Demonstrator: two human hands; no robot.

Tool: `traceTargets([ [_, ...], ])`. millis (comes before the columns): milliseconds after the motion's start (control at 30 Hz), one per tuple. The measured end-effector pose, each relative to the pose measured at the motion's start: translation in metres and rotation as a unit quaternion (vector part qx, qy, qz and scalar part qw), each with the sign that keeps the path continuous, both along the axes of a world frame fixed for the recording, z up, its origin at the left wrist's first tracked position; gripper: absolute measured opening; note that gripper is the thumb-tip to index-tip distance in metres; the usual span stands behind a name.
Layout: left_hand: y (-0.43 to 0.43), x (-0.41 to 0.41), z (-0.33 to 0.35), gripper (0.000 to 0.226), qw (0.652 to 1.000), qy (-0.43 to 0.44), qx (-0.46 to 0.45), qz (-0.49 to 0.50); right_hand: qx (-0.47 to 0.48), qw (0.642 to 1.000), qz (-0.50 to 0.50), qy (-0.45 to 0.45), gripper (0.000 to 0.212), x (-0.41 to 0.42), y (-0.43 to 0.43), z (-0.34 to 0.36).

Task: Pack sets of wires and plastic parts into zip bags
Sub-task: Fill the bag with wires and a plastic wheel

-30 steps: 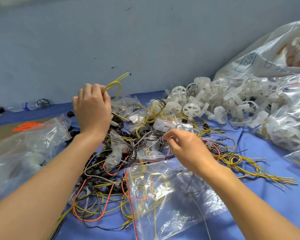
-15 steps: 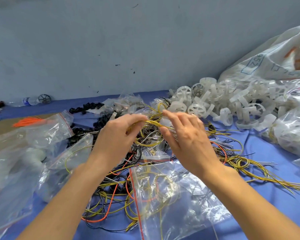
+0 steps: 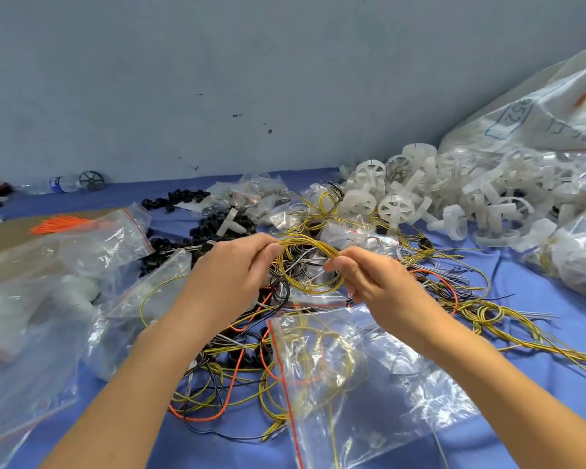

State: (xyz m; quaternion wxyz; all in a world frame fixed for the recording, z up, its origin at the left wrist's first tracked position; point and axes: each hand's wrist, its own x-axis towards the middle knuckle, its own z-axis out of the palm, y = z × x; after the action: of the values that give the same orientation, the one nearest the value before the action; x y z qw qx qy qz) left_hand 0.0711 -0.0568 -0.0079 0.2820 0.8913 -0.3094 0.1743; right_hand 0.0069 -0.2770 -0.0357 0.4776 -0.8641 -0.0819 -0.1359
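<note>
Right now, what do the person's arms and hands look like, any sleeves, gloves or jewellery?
Both forearms are bare from the bottom edge of the head view up to the fingers, with no sleeve in sight. The left hand and right hand are ungloved. No watch, bracelet or ring shows on the parts visible.

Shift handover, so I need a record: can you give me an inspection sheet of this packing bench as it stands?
Surface: blue cloth, mostly covered.
Job's things: yellow wire coil held above the pile; zip bag in front, yellow wires inside; white plastic wheels heaped at right; black parts behind, left.
Clutter: orange bundle, clear bags at left, big sack at right.
Grippers: left hand and right hand each pinch the coil.
Cables: loose wires, yellow, orange and black, tangled under the hands.
Surroundings: grey-blue wall, marked.
</note>
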Motion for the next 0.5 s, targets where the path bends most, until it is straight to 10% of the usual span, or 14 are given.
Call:
traceTargets([
  [267,0.022,0.009,0.007,0.030,0.993,-0.065,-0.020,0.096,0.038,0.997,0.051,0.042,0.024,-0.006,-0.007,0.004],
  [500,-0.007,-0.008,-0.002,0.027,0.901,0.231,-0.364,0.044,0.266,0.952,0.116,0.103,0.020,-0.013,0.015,0.010],
])
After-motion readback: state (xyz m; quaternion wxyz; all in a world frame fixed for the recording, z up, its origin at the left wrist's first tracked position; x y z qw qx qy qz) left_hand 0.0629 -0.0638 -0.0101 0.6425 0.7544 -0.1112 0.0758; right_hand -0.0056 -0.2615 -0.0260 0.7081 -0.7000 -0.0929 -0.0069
